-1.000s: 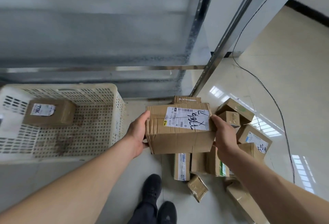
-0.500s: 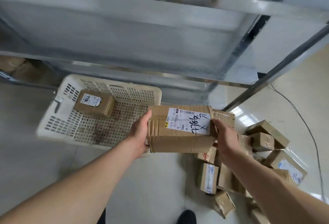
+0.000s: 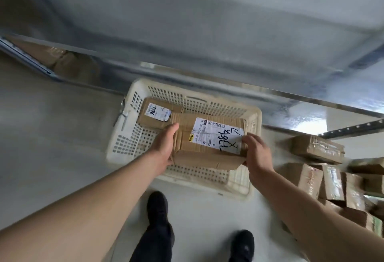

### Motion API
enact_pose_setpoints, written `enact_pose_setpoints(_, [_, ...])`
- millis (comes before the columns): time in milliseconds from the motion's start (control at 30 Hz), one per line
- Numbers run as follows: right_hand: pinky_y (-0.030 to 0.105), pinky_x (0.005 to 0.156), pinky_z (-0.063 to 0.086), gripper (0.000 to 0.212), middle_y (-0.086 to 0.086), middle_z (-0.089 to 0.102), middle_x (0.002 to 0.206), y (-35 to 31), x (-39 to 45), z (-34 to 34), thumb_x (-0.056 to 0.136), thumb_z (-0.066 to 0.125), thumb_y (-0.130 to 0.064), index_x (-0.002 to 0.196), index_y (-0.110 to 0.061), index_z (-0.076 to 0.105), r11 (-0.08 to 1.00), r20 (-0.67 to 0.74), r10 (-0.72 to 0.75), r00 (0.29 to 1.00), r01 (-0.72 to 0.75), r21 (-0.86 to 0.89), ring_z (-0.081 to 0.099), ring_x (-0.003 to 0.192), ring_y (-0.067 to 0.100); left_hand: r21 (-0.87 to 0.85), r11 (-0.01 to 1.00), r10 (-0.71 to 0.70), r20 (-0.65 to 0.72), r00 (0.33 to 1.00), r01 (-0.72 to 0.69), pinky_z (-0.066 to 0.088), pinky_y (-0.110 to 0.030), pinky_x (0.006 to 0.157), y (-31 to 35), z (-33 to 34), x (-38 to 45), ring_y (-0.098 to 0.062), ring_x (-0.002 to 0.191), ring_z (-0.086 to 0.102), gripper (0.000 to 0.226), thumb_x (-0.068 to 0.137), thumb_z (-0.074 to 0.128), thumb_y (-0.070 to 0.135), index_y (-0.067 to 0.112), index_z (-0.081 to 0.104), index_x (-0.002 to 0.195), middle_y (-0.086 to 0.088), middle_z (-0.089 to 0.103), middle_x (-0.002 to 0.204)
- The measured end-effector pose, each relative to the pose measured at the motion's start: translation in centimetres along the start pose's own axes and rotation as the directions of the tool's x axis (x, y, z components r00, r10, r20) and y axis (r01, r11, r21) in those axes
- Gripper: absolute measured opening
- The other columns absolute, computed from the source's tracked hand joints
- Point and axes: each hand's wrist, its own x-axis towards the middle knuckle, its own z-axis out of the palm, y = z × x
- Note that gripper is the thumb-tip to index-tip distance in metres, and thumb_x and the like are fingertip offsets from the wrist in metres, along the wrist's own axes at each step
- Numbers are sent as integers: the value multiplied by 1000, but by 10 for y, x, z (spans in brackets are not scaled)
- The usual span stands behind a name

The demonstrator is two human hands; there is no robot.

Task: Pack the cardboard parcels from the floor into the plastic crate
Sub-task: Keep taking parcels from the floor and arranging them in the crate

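We grip one labelled parcel [image 3: 209, 143] between left hand [image 3: 164, 147] and right hand [image 3: 255, 153] over the crate [image 3: 133, 137], which holds one smaller parcel [image 3: 155, 114].

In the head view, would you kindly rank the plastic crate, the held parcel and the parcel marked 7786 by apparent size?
1. Plastic crate, clearly largest.
2. Held parcel, gripped by left hand and right hand; being nearer the camera enlarges it.
3. Parcel marked 7786, partly hidden, so unsure.
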Motion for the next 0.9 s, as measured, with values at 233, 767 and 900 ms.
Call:
enact_pose_setpoints(233, [37, 66, 41, 25, -2, 68, 73, 57, 42, 98, 67, 60, -35, 85, -20, 70, 993, 106, 71, 992, -61, -101, 57, 74, 22, 149, 987, -22, -199, 980, 53, 51, -52, 95, -25, -69, 89, -30, 100, 65, 55, 62, 57, 58, 21, 57, 103, -11, 68, 107])
enact_pose_setpoints(767, [45, 82, 55, 24, 7, 74, 99, 204, 161, 274, 76, 64, -40, 94, -23, 66, 950, 293, 215, 931, -130, -284, 69, 95, 29, 8, 981, -173, -402, 899, 192, 51, -34, 65, -128, -158, 299, -30, 96, 65, 51, 74, 59, 28, 10, 56, 122, -14, 67, 113])
enact_pose_setpoints(900, [42, 86, 53, 22, -2, 69, 107, 225, 180, 296, 94, 62, -29, 115, -24, 64, 945, 344, 253, 904, -154, -290, 61, 97, 20, -129, 989, -130, -462, 877, 79, 59, -46, 83, -135, -164, 331, -20, 83, 63, 53, 72, 64, 17, 8, 52, 123, -4, 62, 95])
